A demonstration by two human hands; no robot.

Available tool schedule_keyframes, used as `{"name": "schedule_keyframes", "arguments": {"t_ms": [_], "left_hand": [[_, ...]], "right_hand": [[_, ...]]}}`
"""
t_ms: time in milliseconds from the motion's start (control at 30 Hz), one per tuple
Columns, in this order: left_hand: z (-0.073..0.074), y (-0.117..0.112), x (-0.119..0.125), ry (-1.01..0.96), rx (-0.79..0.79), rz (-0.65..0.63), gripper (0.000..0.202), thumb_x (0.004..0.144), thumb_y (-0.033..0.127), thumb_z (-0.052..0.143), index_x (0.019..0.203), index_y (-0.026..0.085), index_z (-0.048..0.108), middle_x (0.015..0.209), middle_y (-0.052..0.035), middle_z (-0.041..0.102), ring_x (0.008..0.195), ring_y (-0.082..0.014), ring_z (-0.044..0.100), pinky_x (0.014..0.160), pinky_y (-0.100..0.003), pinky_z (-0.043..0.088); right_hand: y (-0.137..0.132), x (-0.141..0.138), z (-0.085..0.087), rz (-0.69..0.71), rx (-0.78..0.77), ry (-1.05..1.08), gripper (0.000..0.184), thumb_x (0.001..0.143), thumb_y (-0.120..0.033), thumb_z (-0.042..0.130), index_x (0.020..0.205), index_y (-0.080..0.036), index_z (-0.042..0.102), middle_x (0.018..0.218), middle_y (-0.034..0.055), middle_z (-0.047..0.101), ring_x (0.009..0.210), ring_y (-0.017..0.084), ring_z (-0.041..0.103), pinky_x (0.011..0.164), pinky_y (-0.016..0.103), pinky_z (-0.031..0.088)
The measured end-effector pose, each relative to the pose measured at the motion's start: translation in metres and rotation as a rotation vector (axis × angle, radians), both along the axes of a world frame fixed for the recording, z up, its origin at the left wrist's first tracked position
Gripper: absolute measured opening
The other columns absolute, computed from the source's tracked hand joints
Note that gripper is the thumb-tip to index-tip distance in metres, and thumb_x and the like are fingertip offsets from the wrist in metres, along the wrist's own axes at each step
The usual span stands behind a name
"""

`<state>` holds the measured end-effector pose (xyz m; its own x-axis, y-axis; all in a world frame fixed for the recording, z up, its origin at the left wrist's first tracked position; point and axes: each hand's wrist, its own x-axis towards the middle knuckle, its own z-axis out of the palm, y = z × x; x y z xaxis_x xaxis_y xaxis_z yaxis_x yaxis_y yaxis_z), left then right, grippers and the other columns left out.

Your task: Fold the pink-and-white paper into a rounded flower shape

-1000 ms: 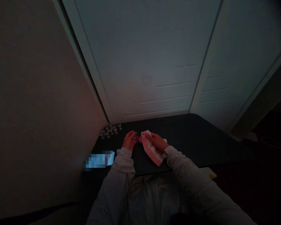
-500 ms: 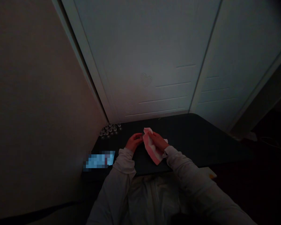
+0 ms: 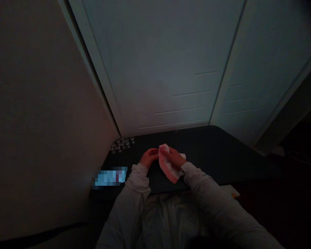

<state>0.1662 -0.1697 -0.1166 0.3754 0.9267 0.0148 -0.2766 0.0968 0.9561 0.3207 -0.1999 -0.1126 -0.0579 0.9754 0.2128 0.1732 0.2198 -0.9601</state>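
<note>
A pink and white cloth [image 3: 168, 170] hangs from my right hand [image 3: 174, 157], whose fingers are wrapped round it above the dark table [image 3: 202, 152]. My left hand [image 3: 149, 157] is curled just left of the cloth, fingertips meeting its upper left edge. Whatever the left fingers pinch is too dark and too covered to make out. At the table's far left corner stand several small clear glass-like pieces [image 3: 121, 144]. Nearer to me on the left lies a lit, blurred-out screen [image 3: 110, 177], beside my left sleeve.
A wall [image 3: 54, 121] rises along the left side. Behind the table is a pale panelled door [image 3: 155, 62] with embossed hearts and lines. A light flat object [image 3: 229, 190] with a yellow spot shows at the table's front edge, by my right sleeve. The room is dim.
The cloth's top and my right fingers have dipped slightly and closed in on my left fingertips. Everything else on the table stays where it was.
</note>
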Motion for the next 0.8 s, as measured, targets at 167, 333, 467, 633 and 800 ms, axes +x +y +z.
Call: {"name": "schedule_keyframes", "arguments": {"t_ms": [167,333,467,633,800], "left_hand": [[0.0041,-0.0034,0.0013,-0.093,-0.021,0.006,0.036,0.052,0.010,0.067,0.085,0.013,0.054,0.079,-0.0037,0.058,0.075,-0.0128,0.056,0.077,-0.031,0.039],[0.0023,-0.0024,0.0017,-0.060,-0.017,0.014,0.038,0.051,0.009,0.068,0.086,0.013,0.055,0.080,-0.0043,0.059,0.076,-0.0130,0.056,0.078,-0.031,0.039],[0.0028,-0.0027,0.0013,-0.040,-0.029,0.006,0.037,0.051,0.010,0.068,0.086,0.013,0.055,0.080,-0.0045,0.059,0.075,-0.0132,0.056,0.076,-0.030,0.040],[0.0068,-0.0052,0.0010,-0.057,-0.074,0.025,0.034,0.054,0.013,0.068,0.086,0.013,0.054,0.081,-0.0057,0.059,0.073,-0.0134,0.056,0.073,-0.031,0.042],[0.0094,-0.0058,-0.0003,-0.016,-0.104,0.027,0.029,0.059,0.019,0.065,0.086,0.013,0.054,0.078,-0.0051,0.059,0.063,-0.0106,0.055,0.062,-0.026,0.043]], "right_hand": [[0.0008,0.0024,0.0015,-0.098,0.021,0.041,0.047,0.075,-0.050,0.036,0.107,-0.018,0.049,0.095,0.0048,0.057,0.086,0.016,0.051,0.077,0.029,0.039],[-0.0014,0.0047,0.0061,-0.145,0.031,0.034,0.047,0.075,-0.051,0.033,0.107,-0.020,0.049,0.094,0.0041,0.058,0.087,0.017,0.051,0.078,0.028,0.038],[-0.0024,0.0057,0.0070,-0.119,0.023,0.031,0.046,0.075,-0.051,0.034,0.106,-0.020,0.049,0.095,0.0045,0.058,0.088,0.017,0.051,0.077,0.028,0.039],[0.0001,0.0050,0.0038,-0.132,-0.005,0.027,0.044,0.073,-0.051,0.039,0.100,-0.018,0.051,0.093,0.0053,0.058,0.085,0.018,0.052,0.073,0.029,0.040],[0.0011,0.0052,0.0027,-0.155,-0.008,-0.061,0.045,0.068,-0.051,0.046,0.095,-0.016,0.052,0.089,0.0050,0.058,0.078,0.017,0.052,0.068,0.028,0.040]]}}
